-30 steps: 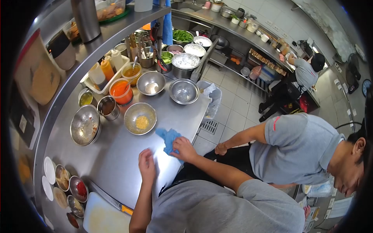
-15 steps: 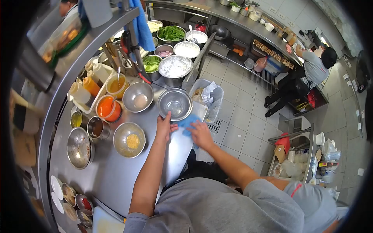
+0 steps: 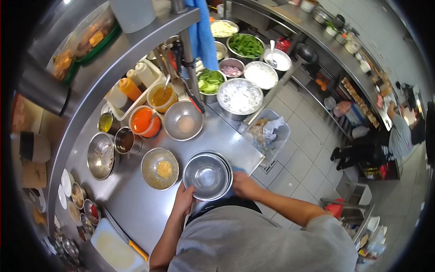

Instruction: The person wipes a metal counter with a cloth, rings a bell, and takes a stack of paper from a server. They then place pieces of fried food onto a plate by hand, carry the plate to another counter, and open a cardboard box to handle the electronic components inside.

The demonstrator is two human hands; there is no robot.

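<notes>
Gripping the steel bowl (image 3: 207, 176) with my left hand (image 3: 185, 199) clamped on its near rim; right hand (image 3: 242, 185) closed on the blue cloth (image 3: 239, 170) beside it, at the bench (image 3: 140, 213) edge.

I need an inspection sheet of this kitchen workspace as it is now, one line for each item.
Surface: steel counter, bare patch near the person.
Job's things: empty steel bowl at the counter edge; blue cloth mostly hidden behind it.
Clutter: bowl with yellow crumbs, orange sauce tub, squeeze bottles.
Grippers: left hand on the bowl rim; right hand at its other side.
Cables: nothing seen.
Surroundings: lined bin, tiled floor, a co-worker far off.
</notes>
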